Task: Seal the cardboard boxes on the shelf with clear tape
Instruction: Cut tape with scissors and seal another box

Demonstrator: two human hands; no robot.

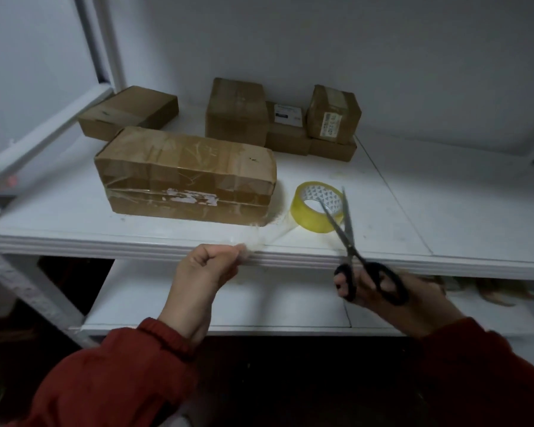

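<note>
Matt brown cardboard box wore wrinkled glossy tape; the shelf was smooth white; scissors had metal blades, black plastic handles.

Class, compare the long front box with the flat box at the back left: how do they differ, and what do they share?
The long box is wrapped in crinkled clear tape; the flat box shows mostly bare cardboard. The long box bears torn white label scraps on its side; the flat box shows none. Both are closed brown cardboard boxes on the shelf.
</note>
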